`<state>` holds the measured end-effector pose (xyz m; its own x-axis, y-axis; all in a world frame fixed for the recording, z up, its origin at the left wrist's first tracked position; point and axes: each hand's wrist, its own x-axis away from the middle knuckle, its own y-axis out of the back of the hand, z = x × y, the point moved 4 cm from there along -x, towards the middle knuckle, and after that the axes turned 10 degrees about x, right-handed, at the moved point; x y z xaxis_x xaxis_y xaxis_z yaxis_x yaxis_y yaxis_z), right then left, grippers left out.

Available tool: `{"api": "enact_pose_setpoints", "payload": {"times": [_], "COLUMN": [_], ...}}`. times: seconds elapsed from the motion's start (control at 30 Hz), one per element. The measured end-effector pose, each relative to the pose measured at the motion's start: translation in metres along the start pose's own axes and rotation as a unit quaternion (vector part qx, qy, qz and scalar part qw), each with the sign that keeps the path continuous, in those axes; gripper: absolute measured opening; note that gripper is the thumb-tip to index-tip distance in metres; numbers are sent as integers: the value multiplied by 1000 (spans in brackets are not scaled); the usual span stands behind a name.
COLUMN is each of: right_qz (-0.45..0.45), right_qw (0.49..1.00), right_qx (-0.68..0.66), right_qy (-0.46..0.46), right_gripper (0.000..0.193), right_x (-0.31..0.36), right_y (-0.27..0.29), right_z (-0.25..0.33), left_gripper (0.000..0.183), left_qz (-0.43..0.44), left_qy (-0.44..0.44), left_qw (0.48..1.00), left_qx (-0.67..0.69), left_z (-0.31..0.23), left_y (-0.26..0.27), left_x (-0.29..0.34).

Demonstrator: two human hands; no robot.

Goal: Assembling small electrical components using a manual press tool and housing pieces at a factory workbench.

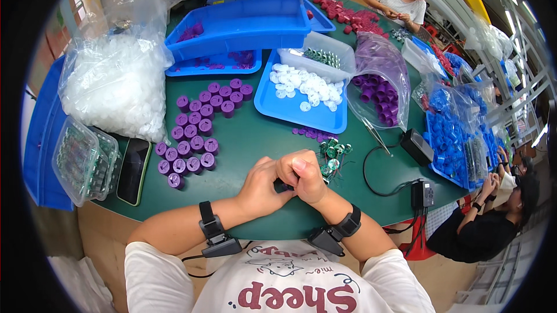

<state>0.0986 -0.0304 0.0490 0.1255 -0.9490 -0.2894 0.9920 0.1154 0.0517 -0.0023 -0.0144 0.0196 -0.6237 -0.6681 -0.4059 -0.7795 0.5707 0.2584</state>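
Note:
My left hand (260,186) and my right hand (303,175) are pressed together over the near edge of the green table (255,139). Between them they grip one small dark part (283,186), mostly hidden by my fingers. Several small green circuit pieces with thin wires (332,156) lie just right of my right hand. Purple caps (197,127) stand in rows on the table, left of and beyond my left hand. A blue tray (290,112) holding white round discs (304,85) lies farther back.
A black phone (133,171) and a clear box of green parts (84,159) lie at left, beside a big bag of white pieces (116,83). Bags of purple (380,89) and blue caps (449,133), black adapters (416,146), stacked blue trays (243,25). Other people work around the table.

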Motion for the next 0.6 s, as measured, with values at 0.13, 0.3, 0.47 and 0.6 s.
{"api": "enact_pose_setpoints", "payload": {"times": [0.13, 0.3, 0.47, 0.6], "right_qz": [-21, -86, -128, -145], "right_qw": [1000, 937, 925, 919], "right_qx": [-2, -303, -333, -349], "right_qy": [4, 151, 134, 109], "right_gripper": [52, 60, 63, 64], "right_x": [-2, -4, 5, 18], "right_y": [8, 54, 89, 99], "right_z": [-1, 77, 91, 76], "left_gripper": [29, 20, 15, 17], "left_qz": [-8, -2, -80, -150], "left_qy": [12, 38, 249, 240], "left_qw": [999, 998, 801, 742], "left_qx": [-48, 54, 539, 607], "left_z": [-1, -4, 1, -14], "left_y": [-2, 20, 40, 47], "left_x": [-2, -1, -16, -22]}}
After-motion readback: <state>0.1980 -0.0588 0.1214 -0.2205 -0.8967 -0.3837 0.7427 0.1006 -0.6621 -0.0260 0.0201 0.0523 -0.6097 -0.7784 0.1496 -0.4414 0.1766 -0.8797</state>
